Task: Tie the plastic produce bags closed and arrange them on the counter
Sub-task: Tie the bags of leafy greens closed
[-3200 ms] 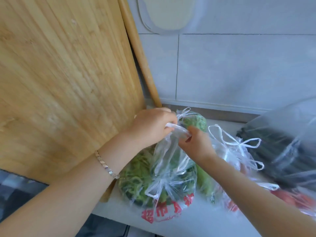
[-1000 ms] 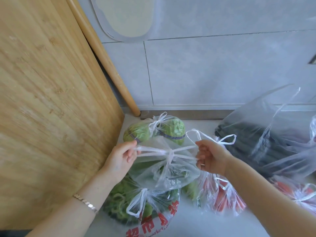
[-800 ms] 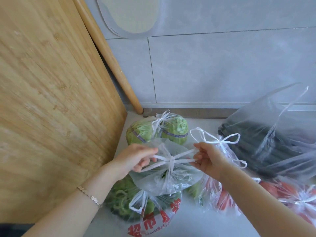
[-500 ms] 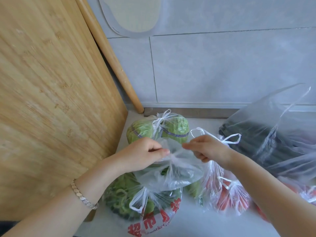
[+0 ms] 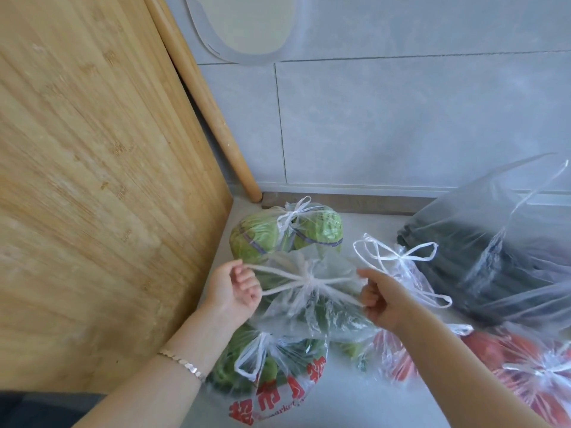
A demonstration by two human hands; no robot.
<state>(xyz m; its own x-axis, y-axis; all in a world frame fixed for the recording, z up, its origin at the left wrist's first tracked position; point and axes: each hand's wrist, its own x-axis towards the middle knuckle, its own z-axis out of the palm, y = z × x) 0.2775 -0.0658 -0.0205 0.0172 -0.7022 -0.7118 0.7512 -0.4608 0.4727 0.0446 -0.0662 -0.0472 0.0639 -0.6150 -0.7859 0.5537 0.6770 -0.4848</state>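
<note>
Head view: left grip [image 5: 236, 288] and right grip [image 5: 381, 299] each clenched on a handle end of the clear greens bag [image 5: 312, 313] atop the red-print bag [image 5: 278, 381] on the worktop [image 5: 340, 400]; risk is that overpulling tears the thin plastic, or an end slips and the knot [image 5: 306, 280] loosens.

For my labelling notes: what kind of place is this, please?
Probably a home kitchen: a wooden cutting board leans beside a tiled wall, and bags of vegetables sit on the counter.
</note>
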